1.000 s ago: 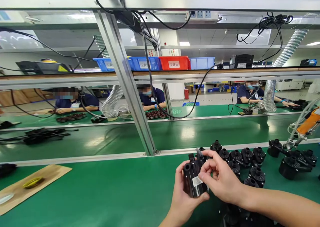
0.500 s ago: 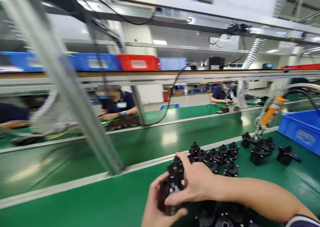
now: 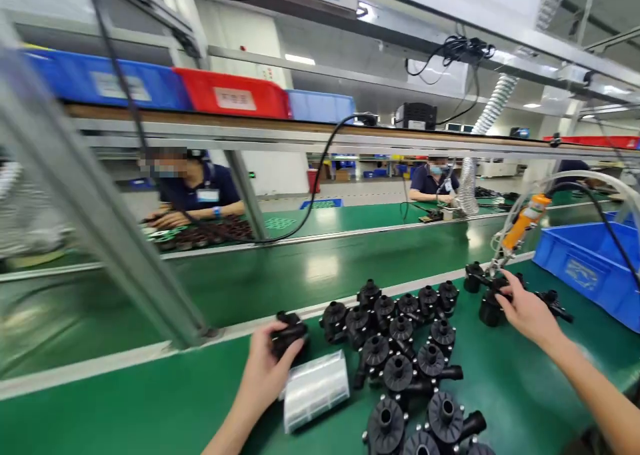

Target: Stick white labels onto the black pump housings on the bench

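Left hand (image 3: 263, 369) gripped black housing (image 3: 288, 335), thumb and fingers round its sides, low at green bench (image 3: 150, 408); whether it rested there, couldn't tell. Just right and nearer, shiny pale roll (image 3: 317, 389) lay on bench. Then crowd of black housings (image 3: 398, 373), most spouts up! Farther right, right hand (image 3: 527, 311), fingers at another housing (image 3: 491, 313); grip or touch, couldn't tell. Orange tool (image 3: 523, 227) leaned behind, blue bin (image 3: 554, 255) farthest right.

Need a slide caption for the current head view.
Left hand holds a black part beside a shiny sheet; right hand at another black part near a blue bin.
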Tool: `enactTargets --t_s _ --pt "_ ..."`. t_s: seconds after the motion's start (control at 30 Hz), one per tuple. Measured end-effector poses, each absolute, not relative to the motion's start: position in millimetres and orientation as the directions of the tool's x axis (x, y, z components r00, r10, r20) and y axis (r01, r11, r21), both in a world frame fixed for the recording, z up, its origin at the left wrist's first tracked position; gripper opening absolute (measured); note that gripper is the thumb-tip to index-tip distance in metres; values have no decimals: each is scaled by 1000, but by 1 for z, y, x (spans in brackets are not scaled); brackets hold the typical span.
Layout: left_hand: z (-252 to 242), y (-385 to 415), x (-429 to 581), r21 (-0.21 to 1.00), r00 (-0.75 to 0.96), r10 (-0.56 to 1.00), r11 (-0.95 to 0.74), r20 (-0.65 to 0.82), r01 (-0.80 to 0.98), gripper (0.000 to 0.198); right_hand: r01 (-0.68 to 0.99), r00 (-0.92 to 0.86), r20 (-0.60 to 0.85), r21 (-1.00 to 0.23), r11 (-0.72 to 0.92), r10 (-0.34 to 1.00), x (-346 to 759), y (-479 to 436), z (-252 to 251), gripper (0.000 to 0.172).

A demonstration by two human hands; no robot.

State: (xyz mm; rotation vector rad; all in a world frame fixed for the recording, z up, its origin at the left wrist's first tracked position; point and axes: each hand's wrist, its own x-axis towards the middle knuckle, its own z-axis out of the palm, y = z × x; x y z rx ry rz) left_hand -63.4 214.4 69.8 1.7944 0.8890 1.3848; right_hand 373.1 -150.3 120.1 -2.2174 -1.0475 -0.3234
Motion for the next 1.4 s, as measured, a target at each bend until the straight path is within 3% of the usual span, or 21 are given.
enactTargets --t_s 0.1,0.23,0.37,0.47,0.53,0.6,0.7,0.83,0.97,1.13,1.4 --pt "67 208 -65 847 324 824 -520 465 108 44 758 637 418 -494 -426 648 395 -155 103 72" --pt "72 200 -77 820 354 812 -545 463 176 36 735 638 359 -549 -398 681 404 -144 104 77" --pt "88 170 -86 636 320 705 -709 633 304 38 778 587 435 -536 -328 682 367 -127 143 70" --pt "95 138 -86 488 376 535 -845 757 219 42 758 547 560 -647 -84 622 303 -104 186 78" --pt "93 117 -84 499 471 459 -865 753 46 56 625 509 530 -769 131 678 252 -79 210 79" --pt "87 99 -82 600 558 434 -786 707 -149 79 464 425 439 -857 225 792 202 -49 224 73" --pt "77 84 -83 811 635 528 -499 563 -304 107 327 257 338 -912 248 906 141 -3 228 67" --pt "83 86 -84 918 588 734 -121 338 -377 97 317 133 375 -893 319 917 98 42 217 72" --pt "111 89 -85 828 532 824 154 194 -540 88 115 100 419 -906 408 902 84 58 198 37" --pt "131 83 -85 773 491 856 200 162 -603 77 49 -64 353 -933 356 934 76 51 175 54" --pt "128 80 -83 788 498 861 232 107 -570 70 138 -64 289 -946 295 955 79 48 167 52"
